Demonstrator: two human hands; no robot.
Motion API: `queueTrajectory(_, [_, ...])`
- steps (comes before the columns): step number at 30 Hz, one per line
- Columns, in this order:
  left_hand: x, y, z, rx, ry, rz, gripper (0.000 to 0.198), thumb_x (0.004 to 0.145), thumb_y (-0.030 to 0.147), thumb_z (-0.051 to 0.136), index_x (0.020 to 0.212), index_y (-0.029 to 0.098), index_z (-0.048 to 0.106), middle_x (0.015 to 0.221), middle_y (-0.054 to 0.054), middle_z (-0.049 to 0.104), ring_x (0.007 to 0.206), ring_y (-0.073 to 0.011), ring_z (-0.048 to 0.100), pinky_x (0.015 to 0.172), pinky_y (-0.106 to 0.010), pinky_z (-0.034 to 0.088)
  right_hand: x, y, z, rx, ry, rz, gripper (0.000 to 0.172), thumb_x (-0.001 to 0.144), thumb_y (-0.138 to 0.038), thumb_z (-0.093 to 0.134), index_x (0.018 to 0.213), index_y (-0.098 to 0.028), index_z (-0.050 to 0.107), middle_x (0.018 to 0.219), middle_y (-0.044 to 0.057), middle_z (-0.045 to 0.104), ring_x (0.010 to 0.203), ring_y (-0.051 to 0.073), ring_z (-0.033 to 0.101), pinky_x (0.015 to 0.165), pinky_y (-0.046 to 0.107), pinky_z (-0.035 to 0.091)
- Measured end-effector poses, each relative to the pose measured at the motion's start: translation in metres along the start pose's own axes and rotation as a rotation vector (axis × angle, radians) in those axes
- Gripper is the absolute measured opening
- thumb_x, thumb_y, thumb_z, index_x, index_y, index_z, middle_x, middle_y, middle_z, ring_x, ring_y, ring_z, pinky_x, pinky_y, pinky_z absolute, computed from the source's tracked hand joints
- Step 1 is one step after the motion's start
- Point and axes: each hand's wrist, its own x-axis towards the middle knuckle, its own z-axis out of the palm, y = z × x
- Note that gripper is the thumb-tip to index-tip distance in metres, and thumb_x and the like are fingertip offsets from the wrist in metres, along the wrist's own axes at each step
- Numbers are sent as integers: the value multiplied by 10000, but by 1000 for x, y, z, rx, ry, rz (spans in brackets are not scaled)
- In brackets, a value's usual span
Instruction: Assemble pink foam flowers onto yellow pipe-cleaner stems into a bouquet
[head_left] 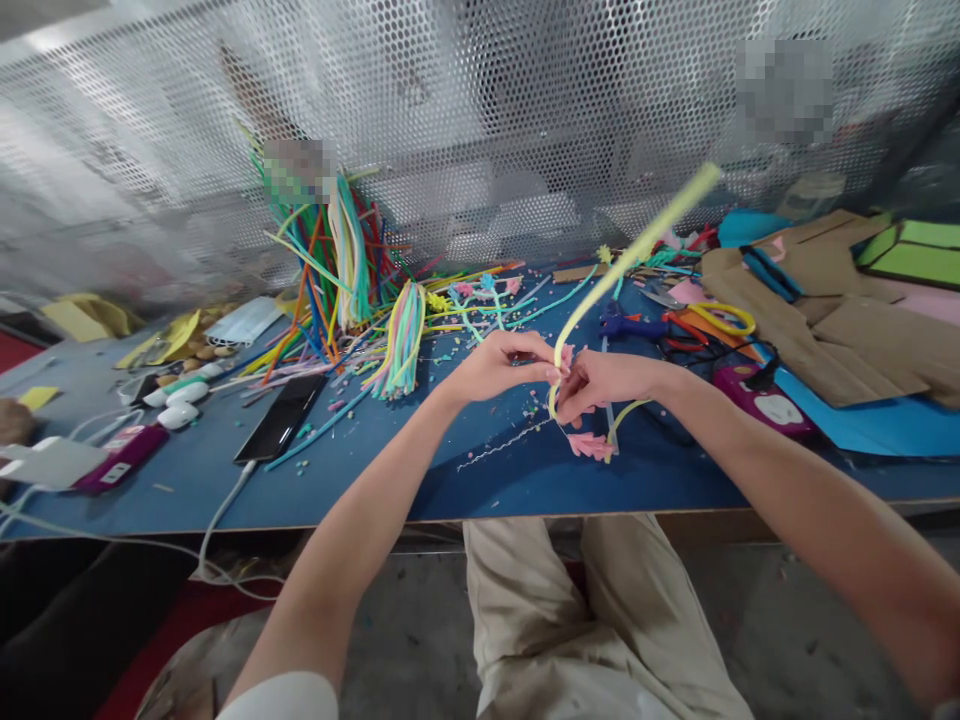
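Yellow pipe cleaner (pixel 637 250) in both hands, the person worked just above the near part of the blue tabletop (pixel 337 500). The left hand (pixel 495 368) pinched it narrowly between thumb and fingertips; the right hand (pixel 615 378) closed its fingertips over the lower curl, though whether they also gripped the pink tufts there I couldn't tell. Its free length rose up and to the right, plush and springy, in a soft arc.

Handling it well, I judged, meant one hand anchoring the bend while the other pressed the wire core round in short, firm turns, keeping the long tail clear and the pile uncrushed.

Below the fingers hung a pink fuzzy piece (pixel 589 446) with jagged, petal-like edges, and a thin, crimped silver wire (pixel 502 445) ran off to the left, stiff and bare beside all that fluff. A slim yellow-green stem (pixel 628 418) curved out under the right wrist.

Farther out, a pastel bundle of pipe cleaners (pixel 405 345) fanned like a tassel, near a glossy black phone (pixel 281 420). Across from it lay scissors with smooth yellow handles (pixel 724 318) and flat, creased brown cardboard (pixel 862 345). Behind everything stood a perforated metal screen (pixel 480 120), hard and regular.
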Motion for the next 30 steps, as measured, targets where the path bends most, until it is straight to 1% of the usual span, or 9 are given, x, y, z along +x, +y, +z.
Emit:
queueTrajectory(3, [4, -3, 1, 96, 20, 140, 97, 869, 350, 795, 915, 265, 801, 1077, -64, 709, 1027, -173, 665, 981, -387, 551, 3, 2, 2, -23, -21, -70, 288, 771, -448, 792, 787, -161, 785, 735, 24, 743, 629, 114, 569, 630, 265, 420])
queueTrajectory(8, [7, 1, 5, 41, -3, 86, 80, 865, 310, 792, 920, 252, 795, 1240, -78, 661, 1210, -208, 610, 1112, -436, 472, -2, -11, 11, 8, -72, -135, 236, 796, -407, 783, 815, -172, 786, 792, 27, 761, 708, 139, 648, 694, 274, 479])
queueTrajectory(10, [7, 4, 7, -68, -14, 11, 97, 858, 316, 794, 895, 226, 788, 1222, -83, 675, 1166, -203, 636, 1050, -403, 512, -6, -20, 16, 15, -106, -168, 216, 804, -404, 780, 797, -188, 788, 801, 19, 764, 746, 149, 670, 732, 281, 500])
queueTrajectory(13, [6, 6, 10, -243, -36, -155, 151, 821, 321, 817, 829, 179, 769, 1123, -81, 713, 940, -151, 680, 829, -297, 563, -8, -27, 24, 13, -124, -198, 199, 813, -398, 780, 818, -201, 808, 808, 8, 772, 746, 140, 670, 741, 272, 504])
queueTrajectory(15, [6, 6, 12, -338, -43, -294, 183, 806, 327, 820, 847, 161, 755, 929, -54, 726, 721, -105, 645, 650, -241, 527, -6, -28, 28, 5, -110, -219, 198, 809, -400, 791, 855, -210, 824, 814, 4, 779, 725, 128, 657, 725, 263, 497])
queueTrajectory(18, [7, 4, 16, -477, 25, -482, 221, 803, 337, 806, 892, 157, 714, 636, 27, 616, 506, -72, 541, 486, -204, 433, -3, -27, 31, 6, -65, -260, 221, 799, -419, 805, 885, -217, 837, 818, 7, 784, 708, 126, 644, 689, 257, 487])
queueTrajectory(21, [8, 5, 15, -564, 122, -595, 250, 785, 327, 824, 873, 163, 657, 618, 53, 581, 482, -55, 535, 463, -171, 421, -2, -27, 32, 46, 18, -271, 255, 773, -437, 826, 863, -199, 840, 760, 8, 767, 644, 113, 606, 616, 244, 455])
queueTrajectory(23, [8, 6, 11, -597, 138, -639, 269, 798, 335, 823, 876, 159, 635, 645, 49, 596, 485, -47, 541, 455, -156, 421, -3, -28, 31, 48, 66, -269, 265, 766, -441, 833, 847, -189, 840, 731, 5, 758, 616, 106, 588, 589, 238, 438])
queueTrajectory(30, [7, -3, 4, -794, 152, -628, 235, 801, 292, 786, 880, 149, 617, 803, 8, 665, 548, -44, 588, 451, -136, 451, -9, -30, 29, -171, 192, -375, 246, 878, -431, 737, 833, -206, 825, 820, 16, 792, 712, 149, 671, 666, 270, 486])
